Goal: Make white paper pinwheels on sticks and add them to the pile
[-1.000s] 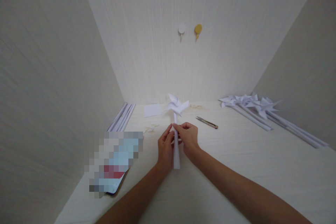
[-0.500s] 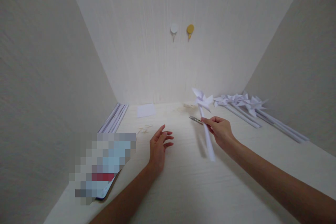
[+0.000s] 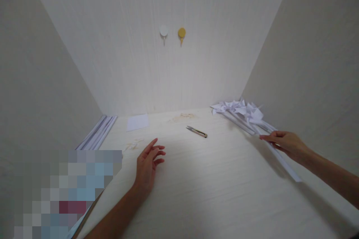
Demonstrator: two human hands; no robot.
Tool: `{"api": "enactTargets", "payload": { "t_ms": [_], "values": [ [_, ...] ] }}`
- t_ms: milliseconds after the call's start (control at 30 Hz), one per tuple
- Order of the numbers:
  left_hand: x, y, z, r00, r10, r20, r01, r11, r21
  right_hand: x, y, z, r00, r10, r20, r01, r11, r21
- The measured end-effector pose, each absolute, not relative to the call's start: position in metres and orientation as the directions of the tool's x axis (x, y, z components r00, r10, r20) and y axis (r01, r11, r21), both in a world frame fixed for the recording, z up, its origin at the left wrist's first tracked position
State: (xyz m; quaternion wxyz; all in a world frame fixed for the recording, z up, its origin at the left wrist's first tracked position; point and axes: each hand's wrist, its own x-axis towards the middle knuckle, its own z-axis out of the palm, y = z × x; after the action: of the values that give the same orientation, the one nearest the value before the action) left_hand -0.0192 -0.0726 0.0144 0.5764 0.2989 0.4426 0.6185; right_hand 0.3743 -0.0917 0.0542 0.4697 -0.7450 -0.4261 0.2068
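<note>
At the right, my right hand (image 3: 283, 143) pinches the rolled-paper stick of a white paper pinwheel (image 3: 286, 164). Its head overlaps a pile of other paper pinwheels (image 3: 231, 106) lying by the right wall, so I cannot tell which blades belong to it. My left hand (image 3: 148, 162) hovers over the table left of centre, fingers apart and holding nothing. Between the hands, a pair of thread snips (image 3: 198, 132) lies on the white table (image 3: 185, 186).
Rolled paper sticks (image 3: 98, 132) lie along the left wall, beside a square white sheet (image 3: 138, 122). Small pale strips (image 3: 134, 144) and more scraps (image 3: 185, 116) are scattered around. A blurred-out device (image 3: 81, 201) sits front left. White (image 3: 163, 31) and yellow hooks (image 3: 181, 32) hang on the back wall.
My right hand has carried the pinwheel rightward from above the snips to the pile, uncovering the snips. My left hand stays open in much the same pose. The view has shifted to the right.
</note>
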Motion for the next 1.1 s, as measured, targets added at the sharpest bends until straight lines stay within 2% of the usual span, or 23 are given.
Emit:
{"api": "enactTargets", "payload": {
  "t_ms": [67, 233, 533, 700, 1100],
  "values": [
    [-0.019, -0.073, 0.015, -0.162, 0.976, -0.143, -0.442, 0.058, 0.895, 0.386, -0.089, 0.06, 0.582, 0.813, -0.008, 0.407, -0.3, -0.863],
    [-0.018, -0.073, 0.016, -0.173, 0.973, -0.153, -0.424, 0.067, 0.903, 0.402, -0.072, 0.066, 0.598, 0.801, -0.026, 0.471, -0.377, -0.798],
    [-0.018, -0.071, 0.016, -0.169, 0.969, -0.179, -0.395, 0.1, 0.913, 0.407, -0.043, 0.066, 0.483, 0.875, 0.0, 0.621, -0.343, -0.705],
    [-0.017, -0.071, 0.017, -0.16, 0.967, -0.198, -0.383, 0.124, 0.916, 0.407, -0.032, 0.072, 0.48, 0.877, -0.002, 0.689, -0.378, -0.618],
    [-0.016, -0.07, 0.019, -0.154, 0.965, -0.212, -0.356, 0.146, 0.923, 0.43, -0.022, 0.056, 0.471, 0.882, 0.006, 0.738, -0.39, -0.551]
  ]
}}
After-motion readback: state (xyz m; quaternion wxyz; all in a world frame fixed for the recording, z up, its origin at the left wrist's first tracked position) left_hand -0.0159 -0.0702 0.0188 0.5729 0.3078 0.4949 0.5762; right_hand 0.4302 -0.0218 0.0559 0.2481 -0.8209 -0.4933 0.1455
